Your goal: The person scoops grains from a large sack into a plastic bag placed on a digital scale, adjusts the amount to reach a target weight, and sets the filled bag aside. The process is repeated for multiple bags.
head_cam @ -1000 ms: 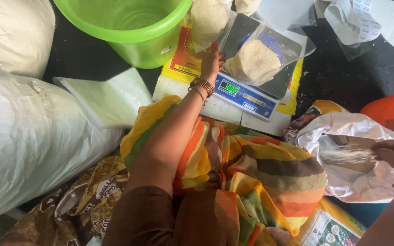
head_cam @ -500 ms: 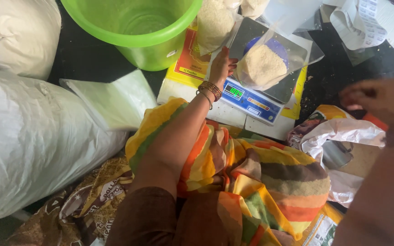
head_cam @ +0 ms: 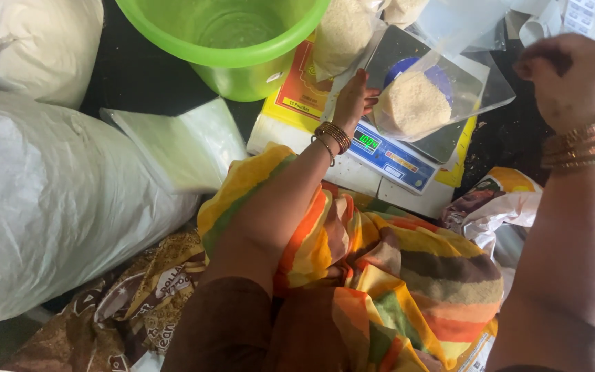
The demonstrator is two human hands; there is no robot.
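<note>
My left hand [head_cam: 352, 100] holds the left edge of a clear plastic bag [head_cam: 449, 89] that lies open on a digital weighing scale [head_cam: 394, 155]. A mound of pale grain [head_cam: 413, 105] sits inside the bag on the scale's pan. My right hand [head_cam: 573, 79] is raised above the right side of the scale, fingers closed in a fist; whether it holds grain I cannot tell. Both wrists wear gold bangles.
A bright green bucket [head_cam: 235, 41] stands behind the scale. Big white sacks [head_cam: 43, 200] fill the left side. A filled clear packet [head_cam: 342, 34] leans by the bucket. An open white sack [head_cam: 500, 213] lies at the right. Striped cloth [head_cam: 380, 275] covers my lap.
My right hand has come up out of the open sack at the right and moved toward the scale. My left hand has stayed on the bag's edge.
</note>
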